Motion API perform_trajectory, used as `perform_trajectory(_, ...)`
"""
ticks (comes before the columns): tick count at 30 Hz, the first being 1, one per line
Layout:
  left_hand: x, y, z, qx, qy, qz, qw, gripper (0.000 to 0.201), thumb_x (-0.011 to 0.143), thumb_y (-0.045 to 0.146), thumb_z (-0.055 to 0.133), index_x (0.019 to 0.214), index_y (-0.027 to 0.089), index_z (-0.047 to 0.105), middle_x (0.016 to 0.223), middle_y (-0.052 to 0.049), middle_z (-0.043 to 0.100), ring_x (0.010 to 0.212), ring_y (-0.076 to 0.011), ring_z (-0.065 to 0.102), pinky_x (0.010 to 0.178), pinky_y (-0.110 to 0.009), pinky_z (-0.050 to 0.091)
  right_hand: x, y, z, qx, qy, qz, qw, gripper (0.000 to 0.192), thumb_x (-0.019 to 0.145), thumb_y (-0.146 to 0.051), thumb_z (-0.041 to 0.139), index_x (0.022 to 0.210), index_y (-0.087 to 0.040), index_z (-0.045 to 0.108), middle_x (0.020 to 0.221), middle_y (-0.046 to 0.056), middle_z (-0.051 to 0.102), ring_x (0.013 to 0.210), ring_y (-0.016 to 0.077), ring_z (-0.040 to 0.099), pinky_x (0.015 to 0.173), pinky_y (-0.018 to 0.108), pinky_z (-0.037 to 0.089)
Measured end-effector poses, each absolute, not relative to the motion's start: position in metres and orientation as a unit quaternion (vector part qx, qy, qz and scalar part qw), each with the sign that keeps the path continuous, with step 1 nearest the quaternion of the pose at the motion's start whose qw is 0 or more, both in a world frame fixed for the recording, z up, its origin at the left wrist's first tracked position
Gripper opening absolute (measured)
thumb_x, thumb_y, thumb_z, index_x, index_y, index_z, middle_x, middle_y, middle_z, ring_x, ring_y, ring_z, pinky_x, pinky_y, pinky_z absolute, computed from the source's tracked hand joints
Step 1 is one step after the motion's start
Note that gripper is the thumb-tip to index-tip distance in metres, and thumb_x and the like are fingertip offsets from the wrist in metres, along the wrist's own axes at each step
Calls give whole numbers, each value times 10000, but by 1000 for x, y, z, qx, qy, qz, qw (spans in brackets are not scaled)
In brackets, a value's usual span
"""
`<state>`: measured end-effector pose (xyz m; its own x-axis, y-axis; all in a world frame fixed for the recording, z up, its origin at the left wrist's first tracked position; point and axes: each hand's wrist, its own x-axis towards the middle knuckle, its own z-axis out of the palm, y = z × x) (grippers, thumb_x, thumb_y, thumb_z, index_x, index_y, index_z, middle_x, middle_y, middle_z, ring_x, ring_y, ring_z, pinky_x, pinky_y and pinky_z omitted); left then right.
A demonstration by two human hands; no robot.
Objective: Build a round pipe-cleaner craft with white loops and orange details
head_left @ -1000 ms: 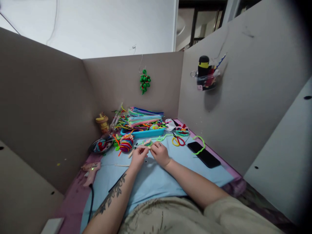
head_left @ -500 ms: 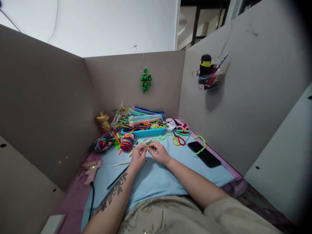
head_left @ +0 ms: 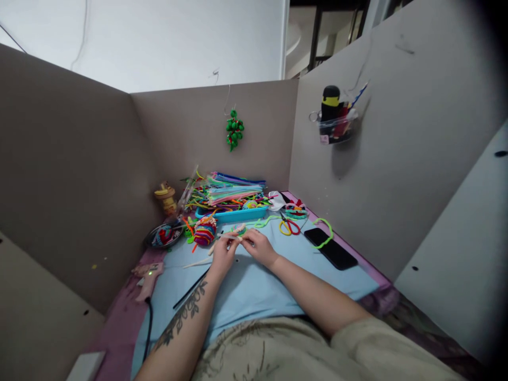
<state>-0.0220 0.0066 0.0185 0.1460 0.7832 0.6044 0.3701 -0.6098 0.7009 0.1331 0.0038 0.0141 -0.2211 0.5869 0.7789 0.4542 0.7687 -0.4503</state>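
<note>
Head view showed our two bare hands meeting over the pale blue mat (head_left: 254, 286) that covered the bench. Our left hand (head_left: 223, 255), with a tattooed forearm behind it, had its fingers curled and pinched on a thin cream-coloured pipe cleaner (head_left: 229, 237). Our right hand (head_left: 259, 246) was closed in the same way on the other end of that piece, fingertips nearly touching those of the left. The pipe cleaner sat between both hands, just above the mat, near the middle of the bench; how it was bent we could not tell at this size.

Just beyond our fingers lay a striped, multicoloured wound ball of pipe cleaners (head_left: 205, 232) and a small round metal dish (head_left: 162, 236) holding more coloured bits. Behind them stood a shallow blue plastic tray (head_left: 235, 214) piled with straight pipe cleaners in many colours. To the right lay yellow-and-red handled scissors (head_left: 289, 227), a neon green pipe cleaner (head_left: 326, 234) curling over a black smartphone (head_left: 332, 248), well apart from our hands. At the left edge a pink glue gun (head_left: 146, 277) rested on the purple cover. A green beaded ornament (head_left: 234, 129) hung on the grey back partition.
</note>
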Motion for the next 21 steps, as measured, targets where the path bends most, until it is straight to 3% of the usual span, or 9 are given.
perform_trajectory(5,-25,10,17,707,427,530,190,134,750,274,572,726,157,634,686,-32,624,640,-139,558,586,-242,432,132,3,16,-351,-763,44,541,118,851,-211,458,769,-193,541,704,30,521,727,167,480,667,284,400)
perform_trajectory(14,-21,9,18,653,434,513,351,238,697,355,612,724,120,647,598,-26,618,562,-131,558,533,-229,431,129,6,7,-399,-769,-21,499,155,848,-178,448,724,-199,540,734,41,506,767,178,493,705,286,412)
perform_trajectory(21,-19,7,17,603,461,508,408,342,674,449,614,676,110,658,530,-20,593,510,-125,539,492,-221,408,128,4,2,-430,-776,-121,446,157,838,-174,476,708,-207,559,783,56,534,784,184,483,671,280,392)
